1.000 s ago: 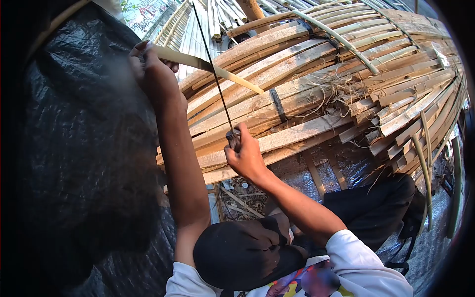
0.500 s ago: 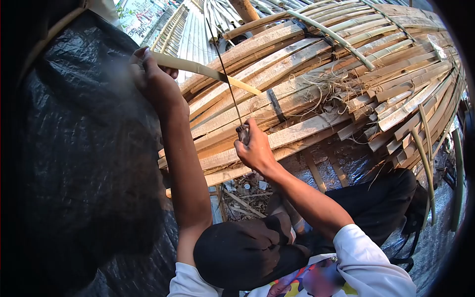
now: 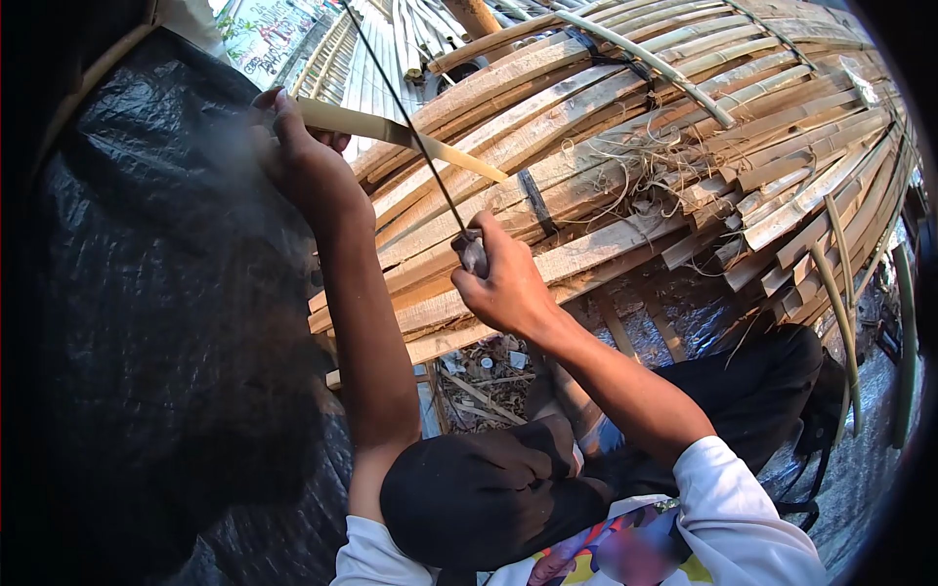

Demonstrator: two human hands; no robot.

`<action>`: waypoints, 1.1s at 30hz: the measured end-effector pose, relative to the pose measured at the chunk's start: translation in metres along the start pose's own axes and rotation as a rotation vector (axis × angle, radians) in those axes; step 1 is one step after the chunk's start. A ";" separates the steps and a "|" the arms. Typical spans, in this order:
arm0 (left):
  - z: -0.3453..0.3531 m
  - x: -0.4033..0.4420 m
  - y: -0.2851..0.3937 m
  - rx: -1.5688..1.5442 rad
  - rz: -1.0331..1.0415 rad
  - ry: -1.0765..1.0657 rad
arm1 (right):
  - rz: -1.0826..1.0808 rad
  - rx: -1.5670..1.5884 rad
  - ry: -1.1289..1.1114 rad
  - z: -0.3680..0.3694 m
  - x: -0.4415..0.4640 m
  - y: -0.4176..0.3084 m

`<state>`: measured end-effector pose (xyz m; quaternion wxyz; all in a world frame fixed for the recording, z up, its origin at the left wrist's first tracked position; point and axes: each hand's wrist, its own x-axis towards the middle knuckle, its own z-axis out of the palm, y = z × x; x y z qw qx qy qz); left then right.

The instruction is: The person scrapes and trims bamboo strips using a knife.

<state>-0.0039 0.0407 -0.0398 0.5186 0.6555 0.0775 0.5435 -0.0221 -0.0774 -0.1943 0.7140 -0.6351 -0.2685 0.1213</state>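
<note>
At the upper left, my left hand (image 3: 298,142) grips one end of a flat bamboo strip (image 3: 357,122), whose pointed free end reaches right over the stacked bamboo (image 3: 576,259). My right hand (image 3: 503,278), lower and near the middle, is closed round the handle of a long thin dark blade (image 3: 415,132). The blade points up and to the left and crosses the strip between its held end and its tip. Whether the edge touches the strip I cannot tell. Curly shavings (image 3: 635,166) lie on the stack to the right of the blade.
Black plastic sheeting (image 3: 176,293) hangs along the left side. Bamboo poles (image 3: 420,39) lie behind the stack, and long thin pieces (image 3: 840,322) lean at the right. Scraps (image 3: 484,386) litter the ground below. Shiny silver sheeting (image 3: 694,317) shows beneath the stack.
The blade first moved right along the strip, then swung back left with its tip tilted further left. My left hand keeps its hold on the strip, nearly still.
</note>
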 end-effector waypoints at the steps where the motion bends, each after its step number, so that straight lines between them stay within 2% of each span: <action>1: 0.004 0.000 0.000 -0.023 0.008 -0.017 | -0.056 0.048 -0.014 -0.002 -0.003 -0.012; 4: 0.011 -0.008 0.001 -0.037 0.061 -0.108 | -0.147 0.119 -0.036 -0.006 -0.006 -0.023; 6: 0.019 -0.011 0.004 -0.038 0.071 -0.026 | -0.092 0.095 -0.015 -0.011 -0.002 -0.005; 8: 0.014 -0.008 0.001 -0.066 0.031 -0.046 | 0.015 -0.054 0.015 -0.018 -0.001 0.040; 10: 0.012 -0.006 -0.006 -0.108 0.055 -0.088 | 0.314 -0.160 -0.045 -0.040 -0.011 0.059; 12: 0.022 -0.012 -0.008 0.037 0.139 -0.114 | 0.324 -0.192 -0.038 -0.058 -0.040 0.090; 14: 0.024 -0.020 -0.004 0.237 0.256 -0.255 | 0.305 -0.188 -0.021 -0.076 -0.078 0.098; 15: 0.026 -0.019 -0.008 0.254 0.249 -0.301 | 0.357 -0.132 -0.081 -0.088 -0.093 0.107; 16: 0.027 -0.021 -0.018 0.232 0.236 -0.302 | 0.538 -0.099 -0.139 -0.098 -0.106 0.096; 18: 0.032 -0.022 -0.038 -0.071 0.313 -0.436 | 0.483 -0.181 -0.141 -0.118 -0.138 0.115; 19: 0.030 -0.022 -0.044 -0.086 0.367 -0.570 | 0.480 -0.146 -0.126 -0.127 -0.153 0.119; 20: 0.031 -0.027 -0.050 -0.222 0.342 -0.657 | 0.477 -0.109 -0.109 -0.135 -0.169 0.123; 21: 0.027 -0.033 -0.049 -0.229 0.214 -0.733 | 0.274 -0.238 -0.071 -0.144 -0.188 0.143; 22: 0.023 -0.039 -0.049 -0.238 0.087 -0.809 | 0.399 -0.232 -0.110 -0.156 -0.198 0.127; 24: 0.024 -0.041 -0.057 0.023 0.089 -0.705 | 0.630 -0.170 -0.168 -0.176 -0.213 0.103; 26: 0.027 -0.034 -0.058 -0.027 0.157 -0.609 | 0.640 -0.179 -0.125 -0.190 -0.229 0.092; 28: 0.031 -0.024 -0.057 -0.141 0.059 -0.466 | 0.678 -0.148 -0.136 -0.196 -0.243 0.086; 30: 0.024 0.002 -0.060 -0.138 0.060 -0.410 | 0.641 -0.162 -0.105 -0.197 -0.243 0.098; 32: 0.029 0.020 -0.018 -0.220 0.049 -0.260 | 0.652 -0.120 -0.074 -0.192 -0.239 0.101; 33: 0.025 0.037 -0.002 -0.254 0.043 -0.301 | 0.648 -0.144 -0.042 -0.205 -0.240 0.096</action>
